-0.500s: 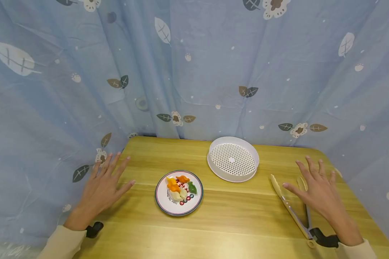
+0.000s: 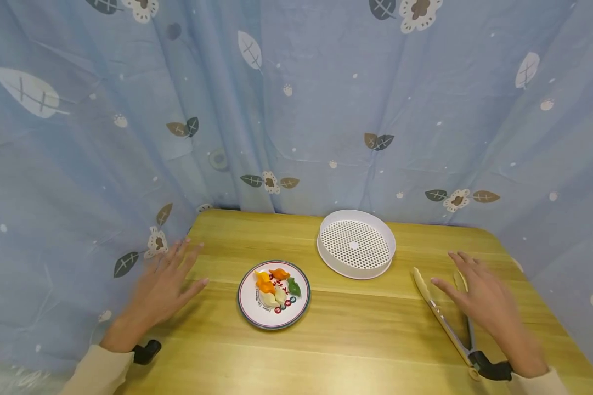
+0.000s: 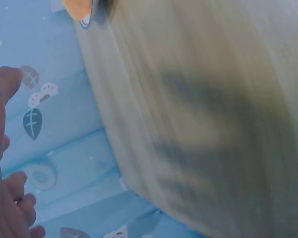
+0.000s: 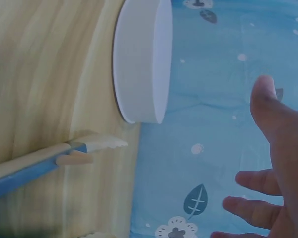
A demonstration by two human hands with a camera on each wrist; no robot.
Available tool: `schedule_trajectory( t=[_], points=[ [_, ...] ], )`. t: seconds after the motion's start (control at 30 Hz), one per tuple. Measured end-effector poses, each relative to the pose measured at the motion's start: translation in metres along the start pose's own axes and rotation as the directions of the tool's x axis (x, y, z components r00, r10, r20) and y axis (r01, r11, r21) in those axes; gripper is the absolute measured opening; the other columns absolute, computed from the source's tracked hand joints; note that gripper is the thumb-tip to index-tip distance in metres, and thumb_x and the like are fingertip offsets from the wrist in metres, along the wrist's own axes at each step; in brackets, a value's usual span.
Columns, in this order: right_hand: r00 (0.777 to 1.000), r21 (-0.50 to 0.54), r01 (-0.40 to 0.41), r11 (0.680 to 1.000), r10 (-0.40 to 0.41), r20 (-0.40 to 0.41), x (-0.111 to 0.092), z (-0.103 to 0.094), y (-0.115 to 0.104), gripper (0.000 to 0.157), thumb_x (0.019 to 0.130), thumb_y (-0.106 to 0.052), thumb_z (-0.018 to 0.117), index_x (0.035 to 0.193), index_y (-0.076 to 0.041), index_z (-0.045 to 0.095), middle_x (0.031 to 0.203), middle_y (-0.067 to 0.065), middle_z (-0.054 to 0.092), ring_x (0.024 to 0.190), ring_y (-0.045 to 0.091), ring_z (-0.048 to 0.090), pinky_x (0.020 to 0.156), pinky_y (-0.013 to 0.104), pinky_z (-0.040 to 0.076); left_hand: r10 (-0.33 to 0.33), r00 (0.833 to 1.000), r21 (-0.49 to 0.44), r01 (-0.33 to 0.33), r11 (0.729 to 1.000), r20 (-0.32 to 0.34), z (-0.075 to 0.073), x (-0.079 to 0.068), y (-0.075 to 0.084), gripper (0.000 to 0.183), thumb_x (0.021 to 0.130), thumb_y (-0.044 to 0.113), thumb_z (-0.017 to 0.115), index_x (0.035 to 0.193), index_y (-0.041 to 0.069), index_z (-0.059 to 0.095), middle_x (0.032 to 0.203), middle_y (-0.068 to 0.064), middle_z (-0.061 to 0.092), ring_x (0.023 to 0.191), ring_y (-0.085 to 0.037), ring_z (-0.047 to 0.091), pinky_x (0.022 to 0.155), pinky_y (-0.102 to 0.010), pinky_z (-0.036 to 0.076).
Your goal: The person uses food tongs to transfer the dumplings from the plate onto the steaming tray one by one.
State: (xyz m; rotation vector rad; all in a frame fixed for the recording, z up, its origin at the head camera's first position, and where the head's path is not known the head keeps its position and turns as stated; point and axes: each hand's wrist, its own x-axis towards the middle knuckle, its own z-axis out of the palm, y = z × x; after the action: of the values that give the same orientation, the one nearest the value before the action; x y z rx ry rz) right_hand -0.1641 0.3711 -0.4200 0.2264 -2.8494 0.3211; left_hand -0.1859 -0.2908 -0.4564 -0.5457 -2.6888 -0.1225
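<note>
Metal tongs (image 2: 445, 323) | below and just left of the right hand (image 2: 486, 302), long axis pointing forward-left | right hand nearer, left hand (image 2: 159, 288) well apart | both spread, empty

The near passage open to me: yellow wooden tabletop (image 2: 355, 329) between the round white dark-rimmed plate (image 2: 249, 299) and V-shaped silver metal tongs (image 2: 446, 328) by my right hand (image 2: 486, 302). Far obstacle: round white perforated tray (image 2: 356, 244).

A blue leaf-print curtain (image 2: 321, 99) hangs round three sides here. Soft glare (image 2: 232, 366) whitens the wood-grain table (image 2: 365, 329).
</note>
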Motion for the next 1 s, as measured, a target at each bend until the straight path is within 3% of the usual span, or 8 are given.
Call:
schedule_trajectory(
  t=[0.17,0.33,0.43,0.63,0.73,1.0],
  points=[
    [0.999,0.036,-0.041,0.999,0.040,0.030,-0.002,0.005,-0.005,0.074,0.099,-0.059,0.060,0.139,0.003,0.058,0.132,0.035,0.058,0.111,0.058,0.057,0.076,0.068,0.048,-0.015,0.997,-0.099,0.022,0.995,0.071,0.003,-0.001,0.007,0.080,0.101,0.048,0.062,0.164,0.013,0.027,0.162,-0.027,0.030,0.148,-0.049,0.026,0.111,-0.071,0.023],
    [0.998,0.065,-0.058,0.996,0.055,0.044,-0.006,0.015,-0.002,0.067,0.099,-0.059,0.060,0.122,0.003,0.071,0.120,0.029,0.067,0.100,0.051,0.064,0.073,0.062,0.051,-0.011,1.000,-0.160,0.014,0.987,0.020,0.009,-0.003,0.011,0.069,0.098,0.033,0.072,0.152,0.000,0.046,0.148,-0.028,0.049,0.137,-0.050,0.044,0.108,-0.068,0.032],
    [0.997,0.070,-0.071,0.995,0.069,0.043,-0.010,0.021,0.000,0.060,0.099,-0.057,0.061,0.110,0.001,0.074,0.110,0.025,0.071,0.089,0.041,0.067,0.069,0.056,0.053,-0.042,0.999,-0.229,0.045,0.972,0.021,0.014,-0.003,0.015,0.061,0.098,0.030,0.073,0.146,-0.001,0.052,0.142,-0.025,0.057,0.128,-0.048,0.054,0.104,-0.064,0.040],
    [0.997,0.072,-0.081,0.994,0.081,0.010,-0.017,0.030,0.004,0.048,0.098,-0.051,0.067,0.095,-0.003,0.072,0.097,0.018,0.069,0.079,0.030,0.063,0.064,0.050,0.052,-0.127,0.982,-0.397,0.172,0.901,0.137,0.020,-0.005,0.025,0.055,0.103,0.031,0.067,0.146,0.001,0.052,0.136,-0.022,0.061,0.115,-0.041,0.063,0.091,-0.057,0.051],
    [0.996,0.086,-0.092,0.992,0.093,-0.009,-0.022,0.035,0.006,0.048,0.097,-0.050,0.069,0.098,-0.002,0.072,0.103,0.023,0.067,0.082,0.033,0.062,0.065,0.051,0.052,-0.147,0.976,-0.466,0.207,0.860,0.163,0.024,-0.006,0.030,0.052,0.102,0.030,0.067,0.145,0.003,0.054,0.129,-0.019,0.065,0.103,-0.033,0.067,0.081,-0.052,0.054],
    [0.983,0.095,-0.181,0.979,0.177,0.047,-0.032,0.041,0.012,0.063,0.095,-0.059,0.066,0.112,0.001,0.068,0.103,0.024,0.060,0.074,0.026,0.054,0.059,0.043,0.046,-0.210,0.945,-0.577,0.319,0.752,0.249,0.038,-0.003,0.041,0.048,0.102,0.027,0.068,0.142,0.004,0.055,0.120,-0.015,0.068,0.098,-0.024,0.069,0.083,-0.044,0.056]
  ],
)
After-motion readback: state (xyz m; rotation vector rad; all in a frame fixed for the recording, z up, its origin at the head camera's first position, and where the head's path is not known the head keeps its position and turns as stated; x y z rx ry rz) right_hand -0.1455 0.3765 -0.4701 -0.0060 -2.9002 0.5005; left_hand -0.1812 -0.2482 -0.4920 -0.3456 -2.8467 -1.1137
